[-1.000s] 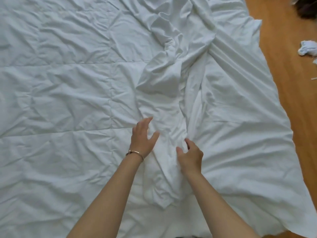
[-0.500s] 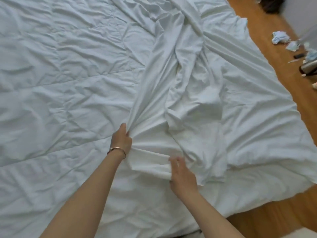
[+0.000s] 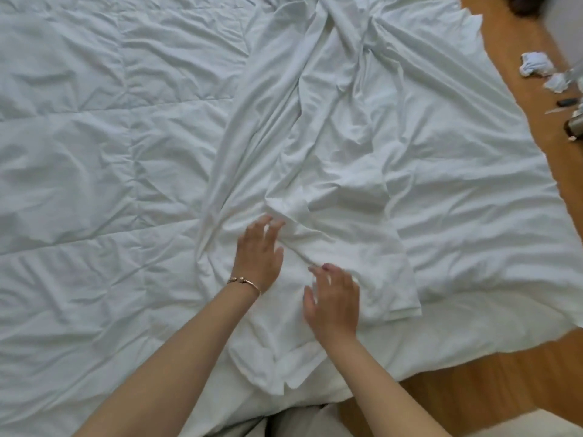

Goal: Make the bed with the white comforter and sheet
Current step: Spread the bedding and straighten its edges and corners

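White cloth fills our view: 1 quilted comforter (image 3: 94,190) spread over the bed, and 1 rumpled sheet (image 3: 315,146) lying on top of it. We see 2 hands. Our left hand (image 3: 259,251) rests flat on the sheet, fingers spread; our right hand (image 3: 335,298), fingers relaxed, grasps nothing, just beside a fold.

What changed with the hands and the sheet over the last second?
Half a second ago the left hand gripped a bunched fold of the sheet; it has now let go, fingers spread on the cloth. The right hand shifted slightly and is also open. The comforter stays spread.
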Available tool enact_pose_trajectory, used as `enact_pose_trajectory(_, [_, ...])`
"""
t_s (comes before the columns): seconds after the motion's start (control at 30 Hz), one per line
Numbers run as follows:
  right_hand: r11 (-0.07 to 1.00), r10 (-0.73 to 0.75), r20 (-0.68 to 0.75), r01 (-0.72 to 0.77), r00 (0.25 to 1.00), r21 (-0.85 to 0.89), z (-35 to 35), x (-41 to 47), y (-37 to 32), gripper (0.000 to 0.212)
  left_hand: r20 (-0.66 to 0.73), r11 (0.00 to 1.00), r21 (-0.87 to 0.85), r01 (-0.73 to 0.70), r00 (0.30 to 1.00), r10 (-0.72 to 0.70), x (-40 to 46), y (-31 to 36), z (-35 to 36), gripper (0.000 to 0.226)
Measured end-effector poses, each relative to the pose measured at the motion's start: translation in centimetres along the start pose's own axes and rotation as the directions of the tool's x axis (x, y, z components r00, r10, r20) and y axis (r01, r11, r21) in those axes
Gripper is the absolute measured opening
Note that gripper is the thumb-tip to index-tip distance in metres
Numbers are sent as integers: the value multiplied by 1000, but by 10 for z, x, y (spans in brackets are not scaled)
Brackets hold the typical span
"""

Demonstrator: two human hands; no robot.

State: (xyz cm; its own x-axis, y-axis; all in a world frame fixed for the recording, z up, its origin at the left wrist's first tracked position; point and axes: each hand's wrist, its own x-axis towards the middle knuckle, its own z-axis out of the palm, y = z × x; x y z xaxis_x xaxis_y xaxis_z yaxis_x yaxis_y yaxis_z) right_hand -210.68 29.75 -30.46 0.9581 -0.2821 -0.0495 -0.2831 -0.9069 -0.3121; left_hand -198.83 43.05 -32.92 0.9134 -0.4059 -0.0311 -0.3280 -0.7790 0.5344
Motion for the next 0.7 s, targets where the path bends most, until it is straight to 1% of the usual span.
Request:
enact_pose_trajectory(0.03, [989, 137, 6, -137, 990, -58, -3, 12, 11, 60, 109, 996, -91, 15, 994, -5, 1, 13, 6, 64])
enact_pose_trajectory(0.07, [957, 280, 77, -271, 957, -106, -8, 21, 22, 73, 245, 983, -162, 91, 968, -49, 3, 23, 11, 65])
enact_pose_trajectory(0.1, [919, 390, 192, -368, 901, -140, -12, 29, 33, 81, 337, 967, -188, 170, 936, -99, 5, 31, 17, 68])
enact_pose_trajectory(0.13, [900, 436, 311, -418, 844, -126, -13, 34, 44, 83, 363, 957, -183, 226, 920, -148, 9, 39, 22, 70])
enact_pose_trajectory(0.17, [893, 428, 419, -447, 801, -58, -14, 38, 53, 81, 354, 939, -195, 282, 913, -200, 12, 47, 26, 71])
enact_pose_trajectory(0.2, [878, 399, 474, -476, 785, 50, -16, 40, 58, 76, 315, 897, -256, 359, 909, -274, 16, 53, 27, 72])
enact_pose_trajectory(0.23, [847, 384, 488, -510, 784, 152, -19, 40, 60, 70, 291, 811, -348, 470, 877, -383, 21, 60, 25, 71])
enact_pose_trajectory(0.27, [830, 387, 482, -525, 786, 190, -24, 39, 57, 61, 290, 687, -443, 576, 817, -498, 27, 66, 21, 70])
enact_pose_trajectory(0.3, [857, 373, 480, -493, 794, 149, -28, 37, 51, 51, 313, 556, -516, 651, 748, -585, 32, 70, 18, 67])
enact_pose_trajectory(0.33, [909, 334, 482, -411, 810, 60, -32, 34, 42, 41, 347, 463, -552, 693, 696, -629, 35, 71, 15, 62])
enact_pose_trajectory(0.37, [947, 285, 479, -321, 830, -8, -35, 29, 31, 35, 389, 413, -560, 718, 668, -635, 36, 72, 11, 55])
enact_pose_trajectory(0.4, [963, 242, 480, -268, 843, -16, -38, 22, 19, 33, 406, 405, -569, 716, 673, -618, 35, 70, 7, 49])
enact_pose_trajectory(0.47, [959, 168, 519, -260, 838, 109, -38, 3, -9, 38, 396, 401, -623, 672, 713, -579, 24, 56, -5, 47])
enact_pose_trajectory(0.53, [920, 115, 596, -311, 795, 238, -31, -17, -40, 60, 359, 382, -674, 632, 733, -578, 8, 36, -21, 41])
enact_pose_trajectory(0.57, [902, 87, 635, -331, 768, 277, -24, -27, -62, 71, 330, 375, -697, 612, 737, -590, -1, 20, -36, 36])
enact_pose_trajectory(0.6, [897, 53, 660, -327, 750, 299, -16, -36, -87, 78, 302, 374, -717, 589, 745, -594, -10, 4, -52, 31])
enact_pose_trajectory(0.63, [898, 23, 663, -307, 748, 316, -5, -44, -115, 79, 271, 400, -727, 557, 769, -578, -18, -14, -68, 25])
enact_pose_trajectory(0.67, [902, 1, 657, -283, 754, 324, 6, -50, -144, 78, 234, 486, -701, 522, 812, -535, -28, -34, -86, 18])
enact_pose_trajectory(0.7, [910, -17, 647, -257, 762, 326, 16, -55, -175, 75, 194, 612, -626, 484, 856, -479, -39, -56, -105, 22])
